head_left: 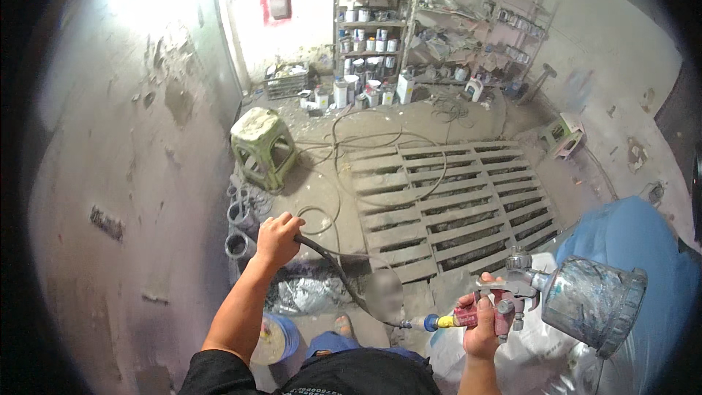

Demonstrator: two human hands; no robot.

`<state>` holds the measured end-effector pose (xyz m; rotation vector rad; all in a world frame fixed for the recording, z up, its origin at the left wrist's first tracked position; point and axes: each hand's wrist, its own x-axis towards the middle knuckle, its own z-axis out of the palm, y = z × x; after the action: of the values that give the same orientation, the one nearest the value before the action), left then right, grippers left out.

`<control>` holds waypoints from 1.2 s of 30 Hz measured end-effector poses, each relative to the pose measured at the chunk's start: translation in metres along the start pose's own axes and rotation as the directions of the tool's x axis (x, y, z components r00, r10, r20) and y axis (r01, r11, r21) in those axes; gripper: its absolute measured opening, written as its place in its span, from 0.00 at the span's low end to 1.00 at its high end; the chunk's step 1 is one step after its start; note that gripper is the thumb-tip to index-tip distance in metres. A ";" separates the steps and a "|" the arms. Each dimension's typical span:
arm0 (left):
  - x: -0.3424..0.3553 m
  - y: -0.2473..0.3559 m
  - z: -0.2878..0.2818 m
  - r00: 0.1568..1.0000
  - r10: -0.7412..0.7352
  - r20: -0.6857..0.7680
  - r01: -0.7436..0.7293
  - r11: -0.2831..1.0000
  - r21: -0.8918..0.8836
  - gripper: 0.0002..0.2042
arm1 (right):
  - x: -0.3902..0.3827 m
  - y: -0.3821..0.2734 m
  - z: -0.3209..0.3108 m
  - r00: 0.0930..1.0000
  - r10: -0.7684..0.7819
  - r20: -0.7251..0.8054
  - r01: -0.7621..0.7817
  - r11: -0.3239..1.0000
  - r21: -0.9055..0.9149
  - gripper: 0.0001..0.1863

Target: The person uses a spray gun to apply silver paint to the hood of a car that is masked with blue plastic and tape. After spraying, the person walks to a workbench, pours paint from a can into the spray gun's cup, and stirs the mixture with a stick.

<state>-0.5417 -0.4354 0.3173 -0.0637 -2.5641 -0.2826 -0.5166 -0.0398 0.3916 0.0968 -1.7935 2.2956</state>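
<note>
At the lower right of the frame, a spray gun (506,290) is gripped by the right hand (481,325), its fingers wrapped around the red handle; a black hose (338,272) is clasped in the closed left hand (279,239), left of centre. The gun is judged rigid and front-heavy (the metal cup (589,301) is tipped sideways, its contents hidden), so it is best held by the handle, while the hose should bend readily. Little room is left beside the cup by the blue sheeting (620,228); freer space is offered towards the centre, above the slatted platform (417,208).
</note>
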 end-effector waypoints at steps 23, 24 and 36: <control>0.351 -0.027 0.344 0.909 -0.129 0.395 0.045 0.976 0.213 0.19 | 0.541 0.127 0.002 0.992 -0.069 -0.101 0.062 0.996 -0.071 0.21; 0.351 -0.021 0.364 0.880 -0.156 0.449 0.046 0.968 0.247 0.21 | 0.563 0.128 -0.001 0.996 -0.034 -0.087 0.026 0.995 -0.093 0.21; 0.607 0.140 0.414 0.899 0.255 0.356 0.130 0.621 -0.773 0.43 | 0.743 0.230 0.087 0.988 0.153 0.008 -0.153 0.988 0.012 0.21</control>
<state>-1.2575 -0.2180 0.3263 -0.6141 -2.6251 -1.5206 -1.2967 -0.0744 0.3359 -0.0317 -1.8498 2.4131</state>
